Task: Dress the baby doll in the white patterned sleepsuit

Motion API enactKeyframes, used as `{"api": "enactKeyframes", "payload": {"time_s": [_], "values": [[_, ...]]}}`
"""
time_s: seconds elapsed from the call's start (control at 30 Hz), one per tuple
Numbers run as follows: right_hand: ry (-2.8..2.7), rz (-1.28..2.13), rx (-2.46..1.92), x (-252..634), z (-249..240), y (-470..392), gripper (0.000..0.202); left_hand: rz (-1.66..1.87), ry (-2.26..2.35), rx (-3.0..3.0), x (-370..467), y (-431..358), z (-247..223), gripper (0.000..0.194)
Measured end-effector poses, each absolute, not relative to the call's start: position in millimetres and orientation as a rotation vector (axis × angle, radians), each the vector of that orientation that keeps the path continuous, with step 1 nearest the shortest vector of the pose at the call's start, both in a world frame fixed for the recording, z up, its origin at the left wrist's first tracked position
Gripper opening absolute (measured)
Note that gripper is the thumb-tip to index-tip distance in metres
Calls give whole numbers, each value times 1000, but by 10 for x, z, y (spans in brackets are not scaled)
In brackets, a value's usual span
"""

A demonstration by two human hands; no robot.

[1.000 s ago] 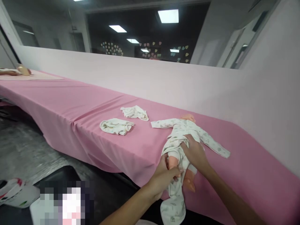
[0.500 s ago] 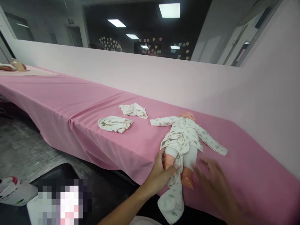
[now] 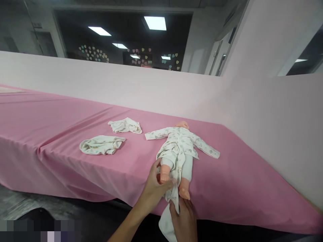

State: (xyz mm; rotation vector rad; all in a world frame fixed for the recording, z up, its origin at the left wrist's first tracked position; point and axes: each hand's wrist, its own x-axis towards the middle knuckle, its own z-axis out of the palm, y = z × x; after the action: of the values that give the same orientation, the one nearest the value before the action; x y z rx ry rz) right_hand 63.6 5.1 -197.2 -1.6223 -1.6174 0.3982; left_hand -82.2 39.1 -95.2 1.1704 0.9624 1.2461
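Observation:
A baby doll (image 3: 184, 191) lies on its back, dressed in a white patterned long-sleeved top (image 3: 180, 137). White patterned baby trousers (image 3: 167, 222) are bunched over its hips, with one loose leg trailing between its feet and over the table edge. My left hand (image 3: 156, 188) is closed around the doll's foot and ankle on the left, thumb across the front. Just below the doll's other foot, my right hand (image 3: 184, 215) grips the loose trouser leg; some of its fingers are hidden.
Two crumpled white cloth items, a nearer one (image 3: 102, 145) and a farther one (image 3: 125, 126), lie left of the doll on the pink-covered table (image 3: 70, 124). Behind runs a pale wall (image 3: 126, 84) with a window above. A dark chair top (image 3: 35, 215) is at lower left.
My right hand has moved left and down from beside the doll's leg onto the loose trouser leg. My left hand stays around the foot. The view has turned right.

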Motion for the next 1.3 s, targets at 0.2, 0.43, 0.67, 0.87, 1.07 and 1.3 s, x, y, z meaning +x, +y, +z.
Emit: {"api": "enactKeyframes", "payload": {"time_s": [0.2,0.43,0.67,0.87,1.07,1.3], "values": [[-1391,1226,-1491,740,-1345,-287,52,1247,1001,1118,-933,516,-949,70],[-1418,946,-1584,1474,-267,247,23,1310,989,1032,-1073,563,-873,58],[-1222,69,-1578,1902,176,829,12,1335,997,1030,-999,570,-950,51],[-1655,488,-1747,1742,-433,353,15,1186,1114,1208,-1043,499,-1059,55],[-1775,694,-1789,1858,-931,53,31,843,1282,1738,-1228,570,-889,43],[-1552,616,-1709,1822,-781,430,41,833,1047,2469,-616,1287,-140,38]]}}
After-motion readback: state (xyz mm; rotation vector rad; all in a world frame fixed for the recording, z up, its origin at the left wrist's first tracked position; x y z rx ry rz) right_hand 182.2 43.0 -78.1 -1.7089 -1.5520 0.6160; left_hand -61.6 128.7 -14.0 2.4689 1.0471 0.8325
